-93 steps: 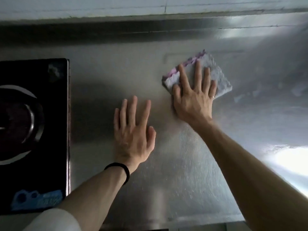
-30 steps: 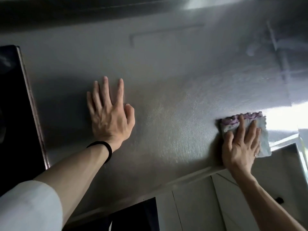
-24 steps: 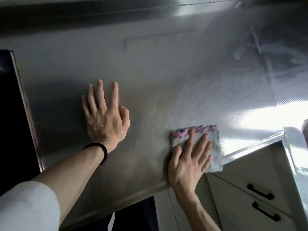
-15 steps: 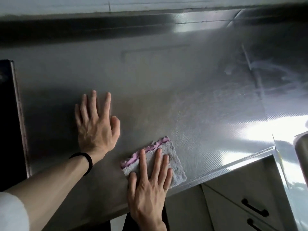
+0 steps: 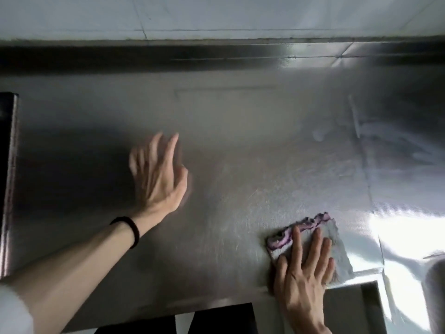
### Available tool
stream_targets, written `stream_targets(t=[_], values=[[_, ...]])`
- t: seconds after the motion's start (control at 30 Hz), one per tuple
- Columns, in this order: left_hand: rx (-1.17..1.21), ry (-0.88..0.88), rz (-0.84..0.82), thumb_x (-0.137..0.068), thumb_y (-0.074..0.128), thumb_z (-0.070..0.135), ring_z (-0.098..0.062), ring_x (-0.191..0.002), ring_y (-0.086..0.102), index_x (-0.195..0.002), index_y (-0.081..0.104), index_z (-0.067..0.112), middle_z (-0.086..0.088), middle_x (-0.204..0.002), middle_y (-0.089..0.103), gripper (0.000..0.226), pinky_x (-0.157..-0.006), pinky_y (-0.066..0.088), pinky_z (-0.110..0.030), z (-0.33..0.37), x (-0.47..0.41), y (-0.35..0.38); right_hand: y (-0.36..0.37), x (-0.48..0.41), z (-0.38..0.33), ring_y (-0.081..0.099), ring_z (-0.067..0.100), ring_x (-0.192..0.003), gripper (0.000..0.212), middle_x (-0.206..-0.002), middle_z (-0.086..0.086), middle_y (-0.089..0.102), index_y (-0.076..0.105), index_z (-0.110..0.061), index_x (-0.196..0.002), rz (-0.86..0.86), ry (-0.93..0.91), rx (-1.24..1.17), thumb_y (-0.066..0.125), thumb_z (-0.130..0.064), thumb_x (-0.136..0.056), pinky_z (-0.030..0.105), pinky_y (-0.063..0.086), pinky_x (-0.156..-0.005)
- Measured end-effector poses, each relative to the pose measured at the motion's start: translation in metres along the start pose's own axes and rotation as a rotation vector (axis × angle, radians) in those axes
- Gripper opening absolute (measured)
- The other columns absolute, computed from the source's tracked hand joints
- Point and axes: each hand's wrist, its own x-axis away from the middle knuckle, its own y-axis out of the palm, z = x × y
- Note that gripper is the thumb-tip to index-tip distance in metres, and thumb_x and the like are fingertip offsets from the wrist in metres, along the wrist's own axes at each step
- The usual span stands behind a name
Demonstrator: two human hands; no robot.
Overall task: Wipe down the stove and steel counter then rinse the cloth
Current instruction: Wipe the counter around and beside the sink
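Note:
A grey cloth (image 5: 338,247) with a purple frilled edge lies flat on the steel counter (image 5: 240,131), near its front edge at the right. My right hand (image 5: 304,268) presses on the cloth with straight, spread fingers. Left of centre, my left hand (image 5: 157,175) is blurred with its fingers straight, and I cannot tell whether it touches the steel. A black band circles the left wrist. Only a dark sliver of the stove (image 5: 7,165) shows at the far left edge.
A raised steel backsplash (image 5: 216,56) runs along the back under white wall tiles (image 5: 216,15). The counter's front edge steps inward at the lower right, beside the cloth. A grey rounded object (image 5: 435,285) sits at the right edge. Wet streaks mark the right part of the counter.
My right hand slid the cloth to the right along the front edge. My left hand shifted from its flat rest on the counter and is now blurred in motion.

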Motion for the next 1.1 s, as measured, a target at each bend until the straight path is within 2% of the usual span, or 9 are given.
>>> stream_targets(t=[0.1,0.17,0.3,0.4,0.53,0.67,0.8,0.93,1.1], values=[[0.027,-0.019,-0.081,-0.091,0.039,0.041,-0.042,-0.150,0.029,-0.163,0.029,0.030,-0.014,-0.170,0.022,0.074,-0.122,0.016,-0.059,0.059,-0.012,0.021,0.000,-0.004,-0.018,0.027,0.064,-0.144,0.077,-0.158,0.039,0.029,0.047,-0.004,-0.152,0.026,0.014,0.035,0.034,-0.039,-0.085,0.082,0.031,-0.105],[0.020,-0.080,-0.097,-0.093,0.036,0.042,-0.043,-0.154,0.019,-0.164,0.024,0.036,-0.009,-0.174,0.014,0.073,-0.123,0.013,-0.060,0.079,-0.020,0.034,0.000,-0.016,-0.015,0.027,0.061,-0.145,0.075,-0.160,0.036,0.028,0.036,-0.011,-0.157,0.013,-0.081,0.077,0.037,-0.039,-0.087,0.080,0.032,-0.105],[-0.106,-0.101,-0.001,-0.094,0.039,0.039,-0.043,-0.157,0.015,-0.164,0.022,0.039,-0.008,-0.175,0.015,0.072,-0.126,0.011,-0.060,0.086,-0.017,0.051,-0.005,-0.074,-0.018,0.006,0.044,-0.158,0.071,-0.172,0.018,0.004,0.019,-0.023,-0.164,-0.023,-0.389,0.105,0.034,-0.044,-0.098,0.068,0.017,-0.120],[-0.133,-0.098,0.060,-0.094,0.045,0.037,-0.044,-0.155,0.021,-0.163,0.026,0.039,-0.010,-0.173,0.021,0.072,-0.126,0.013,-0.060,0.086,-0.019,0.059,-0.014,-0.156,-0.064,-0.008,0.034,-0.160,0.066,-0.174,0.008,-0.008,0.008,-0.029,-0.165,0.041,-0.531,0.069,0.025,-0.049,-0.105,0.060,0.003,-0.126],[-0.180,-0.096,0.075,-0.094,0.044,0.039,-0.044,-0.154,0.023,-0.163,0.026,0.039,-0.010,-0.172,0.023,0.072,-0.125,0.014,-0.060,0.086,-0.019,0.062,-0.038,-0.280,-0.146,-0.013,0.031,-0.159,0.064,-0.174,0.005,-0.011,0.003,-0.034,-0.165,0.064,-0.555,0.023,0.017,-0.053,-0.106,0.060,-0.006,-0.126],[-0.182,-0.100,0.092,-0.091,0.048,0.039,-0.044,-0.151,0.027,-0.162,0.029,0.039,-0.009,-0.170,0.026,0.073,-0.125,0.016,-0.060,0.086,-0.021,0.062,-0.055,-0.336,-0.192,-0.014,0.033,-0.159,0.066,-0.173,0.007,-0.012,0.001,-0.032,-0.165,0.030,-0.533,0.034,0.015,-0.052,-0.104,0.060,-0.006,-0.125],[-0.191,-0.095,0.079,-0.091,0.048,0.039,-0.043,-0.153,0.025,-0.162,0.029,0.039,-0.009,-0.170,0.027,0.073,-0.124,0.016,-0.060,0.087,-0.020,0.060,-0.056,-0.318,-0.184,-0.009,0.032,-0.160,0.064,-0.174,0.007,-0.008,0.004,-0.030,-0.165,0.066,-0.573,0.007,0.018,-0.050,-0.106,0.060,-0.003,-0.126],[-0.184,-0.104,0.086,-0.092,0.049,0.036,-0.044,-0.154,0.023,-0.163,0.030,0.037,-0.009,-0.171,0.026,0.073,-0.124,0.018,-0.061,0.089,-0.020,0.058,-0.032,-0.213,-0.122,-0.004,0.031,-0.160,0.064,-0.174,0.006,-0.002,0.010,-0.031,-0.165,0.070,-0.608,0.061,0.028,-0.049,-0.107,0.060,0.009,-0.126],[-0.168,-0.112,0.113,-0.090,0.049,0.035,-0.044,-0.154,0.023,-0.161,0.034,0.037,-0.009,-0.171,0.026,0.073,-0.126,0.015,-0.060,0.089,-0.020,0.060,0.003,-0.070,-0.022,0.041,0.034,-0.147,0.073,-0.165,0.006,0.033,0.052,-0.035,-0.150,-0.097,-0.646,0.148,0.059,-0.047,-0.078,0.059,0.036,-0.111]])
